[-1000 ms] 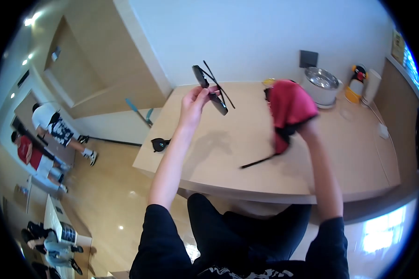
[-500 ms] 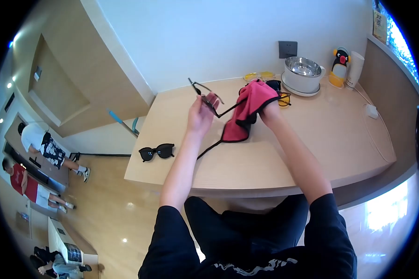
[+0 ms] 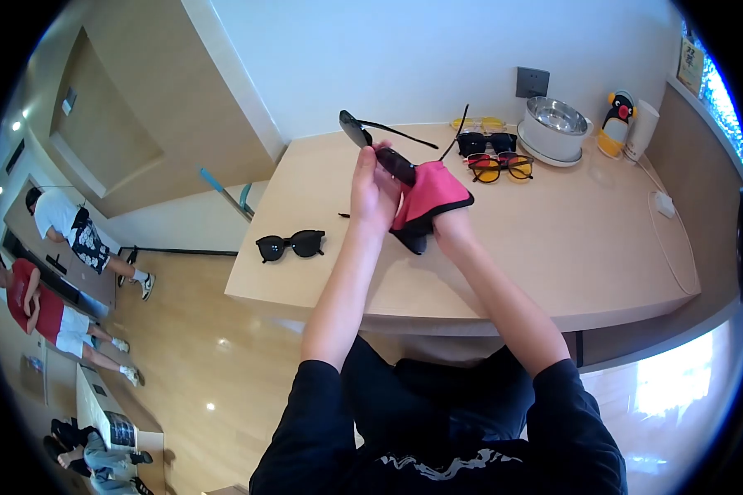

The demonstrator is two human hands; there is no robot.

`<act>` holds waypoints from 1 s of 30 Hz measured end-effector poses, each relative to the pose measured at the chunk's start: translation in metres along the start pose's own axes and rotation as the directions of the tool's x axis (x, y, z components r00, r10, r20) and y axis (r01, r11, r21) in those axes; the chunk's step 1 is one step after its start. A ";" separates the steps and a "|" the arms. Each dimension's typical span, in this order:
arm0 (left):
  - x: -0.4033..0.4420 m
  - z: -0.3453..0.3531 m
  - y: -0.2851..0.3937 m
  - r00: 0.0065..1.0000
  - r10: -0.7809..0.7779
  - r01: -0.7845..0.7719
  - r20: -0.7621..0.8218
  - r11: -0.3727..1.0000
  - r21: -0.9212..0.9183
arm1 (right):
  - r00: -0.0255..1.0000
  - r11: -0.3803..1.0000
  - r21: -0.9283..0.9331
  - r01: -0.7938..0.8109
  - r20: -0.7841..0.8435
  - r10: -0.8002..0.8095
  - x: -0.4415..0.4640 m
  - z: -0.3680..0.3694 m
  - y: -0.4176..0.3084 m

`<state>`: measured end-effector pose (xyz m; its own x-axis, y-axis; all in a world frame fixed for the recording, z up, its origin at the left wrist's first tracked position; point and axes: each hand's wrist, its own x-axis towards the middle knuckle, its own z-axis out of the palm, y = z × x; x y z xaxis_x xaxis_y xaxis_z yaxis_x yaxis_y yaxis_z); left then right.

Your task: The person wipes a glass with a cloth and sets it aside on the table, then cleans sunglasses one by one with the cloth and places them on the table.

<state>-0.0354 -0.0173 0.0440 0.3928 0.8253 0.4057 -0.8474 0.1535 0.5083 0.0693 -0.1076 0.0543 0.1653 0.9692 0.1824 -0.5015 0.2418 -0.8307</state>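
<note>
Dark-lensed sunglasses point(image 3: 356, 129) are raised above the table in my left hand point(image 3: 375, 196), whose fingers close on the frame near the middle. Both temples stick out, one of them up to the right. My right hand point(image 3: 451, 228) is wrapped in a pink cloth point(image 3: 432, 195) with black edging and presses it around the right-hand lens. The cloth hides most of the right fingers. A dark flap or pouch-like end hangs beneath the cloth; I cannot make out which. Another pair of black sunglasses point(image 3: 291, 245) lies on the table left of my forearm.
On the wooden table point(image 3: 553, 247), black sunglasses point(image 3: 487, 144), orange-tinted glasses point(image 3: 502, 167) and yellow glasses point(image 3: 479, 124) lie right of my hands. Behind stand a metal-lined bowl point(image 3: 557, 128), a penguin figure point(image 3: 617, 124) and a white cup point(image 3: 642, 130). A cable point(image 3: 656, 231) runs along the right. People are at far left.
The sunglasses have turned so their lenses face me more. My right hand has brought the cloth down and left onto one lens, uncovering the glasses lying behind.
</note>
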 end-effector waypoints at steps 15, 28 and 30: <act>-0.056 0.050 -0.040 0.974 0.223 -0.223 -0.028 0.974 0.029 | 0.983 0.936 0.339 0.094 -0.180 -0.033 0.010 -0.009 -0.037; -0.094 0.067 -0.040 0.949 0.310 -0.310 -0.057 0.951 0.002 | 0.989 0.921 0.391 -0.002 -0.135 0.059 -0.045 -0.020 0.007; -0.099 0.071 -0.048 0.943 0.305 -0.308 -0.129 0.951 -0.002 | 0.983 0.884 0.457 0.101 -0.182 -0.018 -0.029 -0.026 0.001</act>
<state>-0.0084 -0.1447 0.0331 0.0659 0.8955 0.4402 -0.9281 -0.1071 0.3566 0.0863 -0.1372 0.0348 0.3262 0.9401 0.0990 -0.8146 0.3327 -0.4752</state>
